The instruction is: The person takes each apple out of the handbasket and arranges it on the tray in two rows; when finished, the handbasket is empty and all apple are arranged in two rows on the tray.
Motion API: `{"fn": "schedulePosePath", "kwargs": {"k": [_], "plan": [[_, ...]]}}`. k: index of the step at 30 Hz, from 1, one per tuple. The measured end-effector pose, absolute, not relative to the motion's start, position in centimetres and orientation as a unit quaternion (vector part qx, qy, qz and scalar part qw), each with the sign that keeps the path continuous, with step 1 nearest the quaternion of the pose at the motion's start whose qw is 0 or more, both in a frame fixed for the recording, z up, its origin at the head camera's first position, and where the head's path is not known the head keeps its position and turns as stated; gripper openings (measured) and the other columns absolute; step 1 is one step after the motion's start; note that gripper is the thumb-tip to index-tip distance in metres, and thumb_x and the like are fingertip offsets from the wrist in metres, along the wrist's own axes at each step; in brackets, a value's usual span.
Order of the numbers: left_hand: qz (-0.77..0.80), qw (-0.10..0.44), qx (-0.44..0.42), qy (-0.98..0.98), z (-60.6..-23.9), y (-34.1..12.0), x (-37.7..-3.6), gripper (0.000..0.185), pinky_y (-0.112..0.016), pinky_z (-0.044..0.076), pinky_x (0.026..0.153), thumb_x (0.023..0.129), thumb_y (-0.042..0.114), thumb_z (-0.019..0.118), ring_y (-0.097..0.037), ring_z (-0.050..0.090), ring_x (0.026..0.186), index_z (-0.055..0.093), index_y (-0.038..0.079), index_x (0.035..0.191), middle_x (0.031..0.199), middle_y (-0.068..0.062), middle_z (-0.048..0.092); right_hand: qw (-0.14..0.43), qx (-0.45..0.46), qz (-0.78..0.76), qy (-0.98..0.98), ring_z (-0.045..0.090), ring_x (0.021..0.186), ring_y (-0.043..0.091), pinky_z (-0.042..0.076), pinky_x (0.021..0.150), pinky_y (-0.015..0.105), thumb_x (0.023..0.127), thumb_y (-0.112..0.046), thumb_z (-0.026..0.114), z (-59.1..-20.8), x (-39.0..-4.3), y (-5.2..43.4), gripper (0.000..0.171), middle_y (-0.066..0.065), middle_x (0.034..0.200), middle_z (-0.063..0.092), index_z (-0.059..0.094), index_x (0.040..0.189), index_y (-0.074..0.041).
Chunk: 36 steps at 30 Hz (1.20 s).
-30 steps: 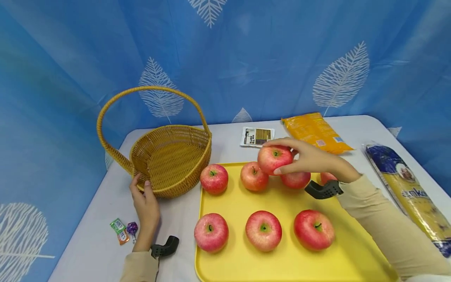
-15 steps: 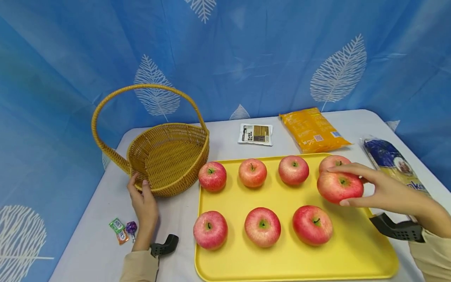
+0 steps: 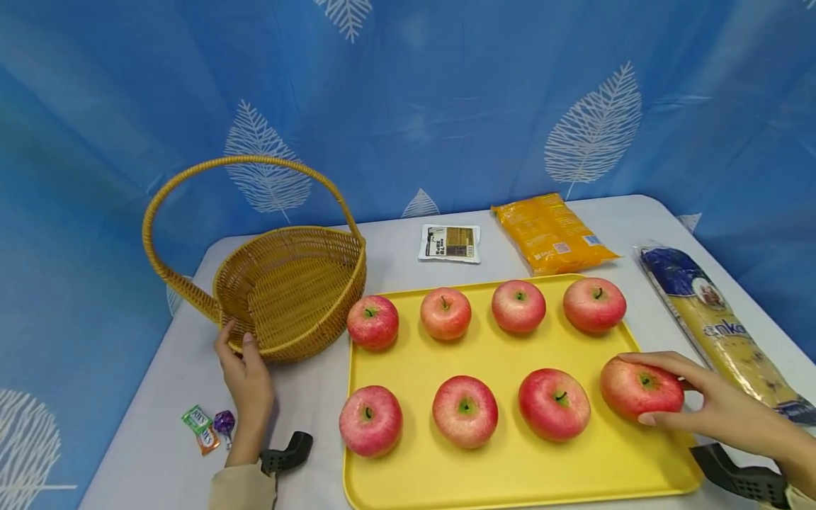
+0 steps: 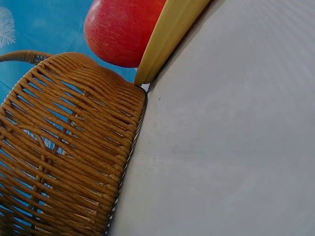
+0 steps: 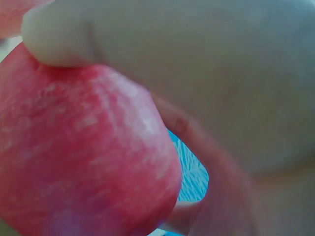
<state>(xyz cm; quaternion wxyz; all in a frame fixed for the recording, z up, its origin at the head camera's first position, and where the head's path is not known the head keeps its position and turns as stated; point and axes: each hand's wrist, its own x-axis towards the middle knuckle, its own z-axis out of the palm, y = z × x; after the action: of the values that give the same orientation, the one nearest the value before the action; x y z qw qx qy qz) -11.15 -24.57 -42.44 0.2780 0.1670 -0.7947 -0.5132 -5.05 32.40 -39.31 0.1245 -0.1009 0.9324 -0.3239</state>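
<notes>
At the right end of the yellow tray (image 3: 510, 489), my right hand (image 3: 720, 404) holds a red apple (image 3: 637, 388) between thumb and fingers. The right wrist view shows this apple (image 5: 88, 147) up close, thumb pressed on its skin. Seven other apples sit on the tray in two rows, among them a back-right apple (image 3: 594, 304) and a front apple (image 3: 553, 404) just left of the held one. My left hand (image 3: 247, 379) grips the near rim of a wicker basket (image 3: 319, 333), whose floor is bare. The left wrist view shows the basket's woven side (image 4: 74, 137), not the hand.
Behind the tray lie a small white packet (image 3: 450, 243) and an orange bag (image 3: 551, 234). A long blue and yellow package (image 3: 720, 319) lies along the right. Small wrapped candies (image 3: 200, 428) and a purple lollipop (image 3: 224, 421) are left of my left wrist. A tall handle (image 3: 255, 160) arches over the basket.
My right hand has carried its apple from above the back row rightward and then down to the front row's right end. The left hand stays at the basket; the view shifted slightly.
</notes>
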Motion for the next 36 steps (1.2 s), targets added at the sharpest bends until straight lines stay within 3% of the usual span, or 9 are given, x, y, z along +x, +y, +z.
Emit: {"fn": "schedulePosePath", "kwargs": {"k": [14,17,22,24,27,29,32,34,36], "plan": [[-0.512,0.276,0.167,-0.796,-42.5,-24.4,-11.2,0.044,-0.049,0.028,0.103,0.098,0.032,0.031,-0.029,0.034,0.128,0.027,0.012,0.138,0.146,-0.009,0.026,0.091,-0.068,-0.311,0.943,0.028,0.095,-0.024,0.049,0.066,0.019,0.075,-0.027,0.072,-40.6,-3.0,32.5,0.065,-0.033,0.116,0.032,0.043,0.133,-0.025],[-0.509,0.273,0.169,-0.798,-42.6,-24.3,-11.1,0.045,-0.049,0.029,0.101,0.098,0.032,0.031,-0.030,0.037,0.125,0.027,0.013,0.138,0.146,-0.009,0.026,0.104,-0.055,-0.310,0.944,0.025,0.095,-0.025,0.051,0.069,0.027,0.077,-0.029,0.070,-40.6,-2.8,32.4,0.066,-0.023,0.123,0.034,0.039,0.135,-0.023],[-0.510,0.276,0.168,-0.797,-42.6,-24.3,-11.0,0.045,-0.049,0.025,0.106,0.098,0.032,0.031,-0.029,0.031,0.130,0.027,0.013,0.139,0.147,-0.009,0.026,0.138,-0.027,-0.309,0.940,0.037,0.113,0.014,0.045,0.077,0.058,0.081,-0.033,0.066,-40.3,-2.4,31.8,0.071,0.017,0.136,0.032,0.029,0.140,-0.020],[-0.511,0.276,0.165,-0.797,-42.6,-24.2,-10.9,0.046,-0.047,0.021,0.109,0.098,0.032,0.031,-0.026,0.026,0.135,0.026,0.013,0.139,0.147,-0.008,0.025,0.148,-0.018,-0.312,0.938,0.035,0.111,0.034,0.041,0.076,0.064,0.082,-0.034,0.065,-40.2,-2.4,31.6,0.073,0.023,0.137,0.029,0.026,0.141,-0.019],[-0.509,0.274,0.162,-0.800,-42.4,-24.3,-10.8,0.048,-0.045,0.017,0.112,0.098,0.033,0.031,-0.023,0.019,0.138,0.024,0.013,0.141,0.149,-0.007,0.023,0.139,-0.015,-0.309,0.941,0.033,0.111,0.042,0.039,0.075,0.066,0.081,-0.034,0.065,-39.9,-2.5,31.4,0.075,0.025,0.138,0.026,0.025,0.142,-0.018],[-0.509,0.272,0.163,-0.800,-42.2,-24.3,-10.7,0.049,-0.044,0.016,0.112,0.098,0.033,0.030,-0.022,0.018,0.138,0.022,0.013,0.142,0.149,-0.006,0.022,0.111,-0.027,-0.312,0.943,0.031,0.117,0.037,0.038,0.075,0.066,0.081,-0.030,0.066,-39.9,-2.5,31.4,0.074,0.020,0.140,0.026,0.026,0.142,-0.017],[-0.510,0.273,0.171,-0.798,-41.7,-24.4,-10.5,0.049,-0.044,0.015,0.112,0.098,0.030,0.030,-0.023,0.017,0.138,0.020,0.012,0.143,0.149,-0.009,0.021,0.060,-0.047,-0.321,0.944,0.024,0.127,0.013,0.034,0.077,0.062,0.080,-0.022,0.068,-39.9,-2.6,31.5,0.073,-0.010,0.143,0.024,0.028,0.141,-0.018],[-0.514,0.276,0.177,-0.793,-41.1,-24.5,-10.4,0.048,-0.045,0.017,0.112,0.098,0.025,0.030,-0.025,0.018,0.138,0.020,0.010,0.143,0.148,-0.011,0.020,0.028,-0.059,-0.324,0.944,0.018,0.122,-0.012,0.032,0.095,0.051,0.080,-0.017,0.068,-40.0,-2.8,31.7,0.071,-0.030,0.134,0.021,0.030,0.141,-0.019],[-0.510,0.282,0.183,-0.792,-40.2,-24.6,-10.3,0.048,-0.047,0.019,0.111,0.098,0.022,0.030,-0.028,0.019,0.137,0.020,0.009,0.142,0.148,-0.014,0.019,0.012,-0.061,-0.326,0.943,0.014,0.122,-0.017,0.025,0.106,0.044,0.080,-0.016,0.067,-39.8,-3.0,31.9,0.070,-0.041,0.127,0.017,0.031,0.141,-0.018]]}}
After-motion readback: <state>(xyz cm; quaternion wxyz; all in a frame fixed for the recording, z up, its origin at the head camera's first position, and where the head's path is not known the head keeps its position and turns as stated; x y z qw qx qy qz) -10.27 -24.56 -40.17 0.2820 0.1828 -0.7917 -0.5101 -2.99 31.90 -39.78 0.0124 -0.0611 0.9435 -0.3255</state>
